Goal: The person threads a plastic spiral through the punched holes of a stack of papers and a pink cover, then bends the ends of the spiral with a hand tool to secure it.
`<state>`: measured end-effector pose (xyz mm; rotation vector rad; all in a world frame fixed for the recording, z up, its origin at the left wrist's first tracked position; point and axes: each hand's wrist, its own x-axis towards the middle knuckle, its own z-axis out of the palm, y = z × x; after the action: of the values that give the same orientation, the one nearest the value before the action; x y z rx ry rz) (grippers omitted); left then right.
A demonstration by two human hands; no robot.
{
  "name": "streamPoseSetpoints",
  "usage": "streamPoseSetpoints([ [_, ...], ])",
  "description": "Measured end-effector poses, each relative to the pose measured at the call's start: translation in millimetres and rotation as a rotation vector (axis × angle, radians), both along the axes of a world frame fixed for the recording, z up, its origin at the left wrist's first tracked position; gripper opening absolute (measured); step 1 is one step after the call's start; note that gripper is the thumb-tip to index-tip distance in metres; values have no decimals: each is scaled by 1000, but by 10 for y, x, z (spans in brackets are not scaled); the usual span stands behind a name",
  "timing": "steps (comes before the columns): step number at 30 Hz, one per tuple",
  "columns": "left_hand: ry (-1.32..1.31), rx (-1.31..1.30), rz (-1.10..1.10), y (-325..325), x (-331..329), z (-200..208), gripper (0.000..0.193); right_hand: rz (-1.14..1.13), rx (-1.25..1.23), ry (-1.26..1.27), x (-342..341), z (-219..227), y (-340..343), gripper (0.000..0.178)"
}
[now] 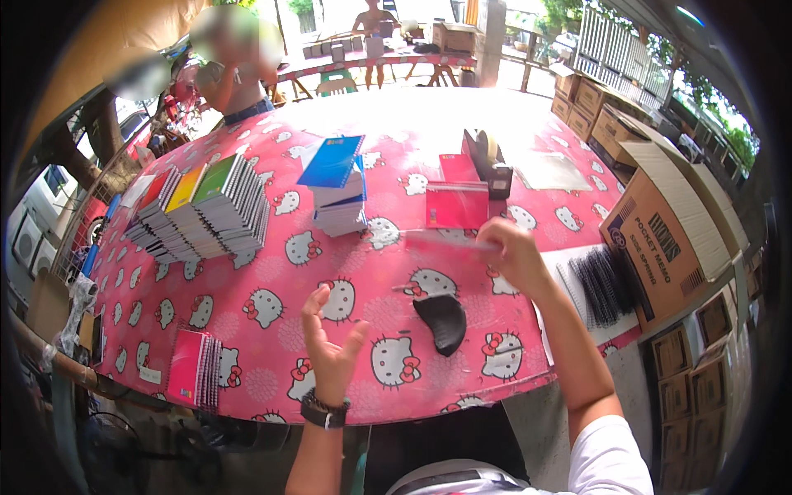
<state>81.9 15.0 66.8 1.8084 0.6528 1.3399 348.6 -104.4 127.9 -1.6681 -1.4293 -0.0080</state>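
Observation:
My right hand (513,252) is closed on the end of a thin, flat pink notebook cover (441,241), seen nearly edge-on and smeared by motion. Just beyond it lie pink notebook covers (456,206) in a stack. My left hand (334,346) is raised over the table with fingers apart and nothing in it; a dark watch sits on that wrist. Between the hands lies a curved black piece (441,323), whose kind I cannot make out, with a thin slender item (410,287) near its upper end.
Spiral notebooks (202,210) stand in piles at the left, with blue-covered ones (337,186) beside them. Pink spiral notebooks (195,369) lie near the front edge. A tape dispenser (499,177) stands behind the covers. Black spiral coils (602,285) and an open carton (668,235) are at right.

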Motion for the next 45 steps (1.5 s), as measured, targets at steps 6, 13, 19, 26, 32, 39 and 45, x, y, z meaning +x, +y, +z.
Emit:
streamPoseSetpoints([
  [6,20,-389,-492,-597,-157,-330,27,157,-30,207,-975,-460,-745,17],
  [13,-71,-495,-261,-1005,-172,-429,40,46,115,912,-1500,-799,-695,15],
  [19,426,446,44,-1187,32,-76,46,154,64,894,-1393,-787,-653,14],
  [26,435,550,-149,-1105,45,-48,30,-624,-12,-5,385,-675,-1193,17],
  [32,416,487,-153,-982,7,12,37,-711,-353,-214,1096,-992,-1445,27],
  [39,441,463,-123,-868,-110,-48,37,-395,-246,220,333,-247,-1244,39],
  [45,434,433,-111,-868,-91,-11,32,219,-171,260,-727,-292,-938,30],
])
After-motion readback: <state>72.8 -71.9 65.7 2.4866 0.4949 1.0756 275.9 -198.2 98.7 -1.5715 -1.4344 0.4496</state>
